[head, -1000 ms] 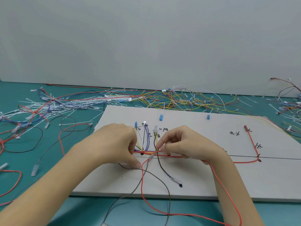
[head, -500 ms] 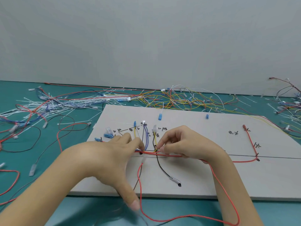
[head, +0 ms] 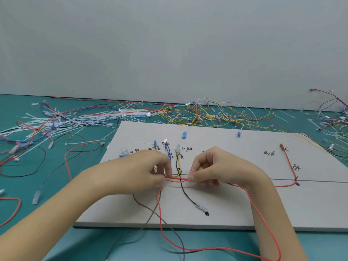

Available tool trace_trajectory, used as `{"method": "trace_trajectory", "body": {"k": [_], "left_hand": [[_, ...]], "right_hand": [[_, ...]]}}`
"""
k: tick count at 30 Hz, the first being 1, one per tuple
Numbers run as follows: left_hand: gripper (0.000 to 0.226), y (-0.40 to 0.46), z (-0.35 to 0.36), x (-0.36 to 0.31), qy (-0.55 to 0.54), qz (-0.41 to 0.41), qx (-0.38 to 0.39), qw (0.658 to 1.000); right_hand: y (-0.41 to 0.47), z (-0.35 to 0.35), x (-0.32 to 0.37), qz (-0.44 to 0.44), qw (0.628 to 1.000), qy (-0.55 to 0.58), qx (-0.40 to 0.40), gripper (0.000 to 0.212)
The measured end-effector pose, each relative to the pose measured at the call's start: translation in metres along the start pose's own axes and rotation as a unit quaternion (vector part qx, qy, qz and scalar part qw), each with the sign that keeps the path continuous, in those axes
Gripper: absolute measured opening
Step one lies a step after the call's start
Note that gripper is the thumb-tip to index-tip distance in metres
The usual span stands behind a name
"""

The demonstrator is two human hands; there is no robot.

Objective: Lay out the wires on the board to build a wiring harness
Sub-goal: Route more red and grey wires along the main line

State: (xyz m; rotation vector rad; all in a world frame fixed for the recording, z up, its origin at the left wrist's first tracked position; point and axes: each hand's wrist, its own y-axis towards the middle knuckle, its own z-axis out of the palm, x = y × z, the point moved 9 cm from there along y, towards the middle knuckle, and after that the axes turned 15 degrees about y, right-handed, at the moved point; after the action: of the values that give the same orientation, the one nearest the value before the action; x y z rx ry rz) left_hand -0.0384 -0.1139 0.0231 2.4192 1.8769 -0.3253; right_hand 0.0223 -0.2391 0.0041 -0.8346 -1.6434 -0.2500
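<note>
Green matting [head: 56, 213] covers the table in front of a plain grey wall [head: 169, 44], and on it lies a flat grey board [head: 235, 204] with handwritten marks and a thin line drawn across it. Both hands work at the middle of the board, close to each other. The left hand [head: 143, 170] has its fingers curled and pinches a red wire [head: 160, 213] near the drawn line. The right hand [head: 216, 168] also has curled fingers, and its thumb and forefinger pinch the same red strand just to the right of the left hand. Between the two hands the red wire runs along the line, and a yellow wire [head: 178, 164] and a black wire [head: 188, 196] come down from small connectors higher on the board. The black wire crosses the red one and ends at a clear terminal [head: 201, 207] near the front edge. From the left hand the red wire drops off the board, makes a big loop on the mat and rises again under the right wrist. Another red wire [head: 289, 166] lies on the right part of the board. A grey wire [head: 148, 221] also hangs over the front edge. Behind the board a large tangle of loose wires [head: 207, 113] and white cable ties [head: 75, 125] is spread on the mat.
</note>
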Motion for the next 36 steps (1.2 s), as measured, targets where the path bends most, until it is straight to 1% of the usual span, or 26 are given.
{"method": "trace_trajectory", "body": {"k": [2, 5, 10, 16, 18, 21, 22, 24, 27, 31, 33, 36], "left_hand": [[0.008, 0.005, 0.003, -0.005, 0.004, 0.012, -0.022, 1.0], [0.009, 0.01, 0.007, -0.012, 0.024, 0.03, -0.063, 0.997], [0.012, 0.012, 0.006, -0.031, 0.021, 0.065, -0.121, 0.99], [0.014, 0.013, 0.005, -0.039, 0.035, 0.073, -0.163, 0.983], [0.013, 0.012, 0.003, -0.04, 0.037, 0.073, -0.173, 0.981], [0.012, 0.011, 0.001, -0.042, 0.021, 0.074, -0.192, 0.978], [0.012, 0.012, 0.001, -0.043, 0.016, 0.075, -0.195, 0.978], [0.014, 0.014, 0.002, -0.048, 0.018, 0.078, -0.194, 0.978], [0.018, 0.018, 0.003, -0.052, 0.033, 0.077, -0.193, 0.978], [0.019, 0.02, 0.002, -0.049, 0.027, 0.07, -0.195, 0.978], [0.018, 0.019, 0.004, -0.046, 0.017, 0.065, -0.189, 0.98], [0.018, 0.016, 0.007, -0.038, -0.032, 0.05, -0.173, 0.983]], "right_hand": [[-0.002, -0.003, -0.001, 0.0, 1.0, 0.005, 0.002, 0.009], [-0.006, -0.009, 0.001, -0.015, 1.0, 0.027, 0.002, 0.004], [-0.011, -0.026, 0.008, -0.065, 0.995, 0.076, -0.026, 0.008], [-0.017, -0.027, 0.01, -0.083, 0.982, 0.171, 0.02, 0.025], [-0.018, -0.028, 0.008, -0.086, 0.983, 0.161, 0.02, 0.022], [-0.017, -0.036, 0.002, -0.08, 0.989, 0.12, -0.032, 0.004], [-0.017, -0.038, 0.0, -0.075, 0.989, 0.114, -0.052, 0.004], [-0.016, -0.042, -0.004, -0.072, 0.988, 0.102, -0.088, 0.016], [-0.018, -0.048, -0.004, -0.078, 0.984, 0.098, -0.126, 0.022], [-0.019, -0.056, -0.003, -0.086, 0.978, 0.096, -0.167, 0.015], [-0.017, -0.055, -0.001, -0.088, 0.977, 0.091, -0.171, 0.013], [-0.014, -0.053, -0.002, -0.077, 0.979, 0.079, -0.173, 0.014]]}}
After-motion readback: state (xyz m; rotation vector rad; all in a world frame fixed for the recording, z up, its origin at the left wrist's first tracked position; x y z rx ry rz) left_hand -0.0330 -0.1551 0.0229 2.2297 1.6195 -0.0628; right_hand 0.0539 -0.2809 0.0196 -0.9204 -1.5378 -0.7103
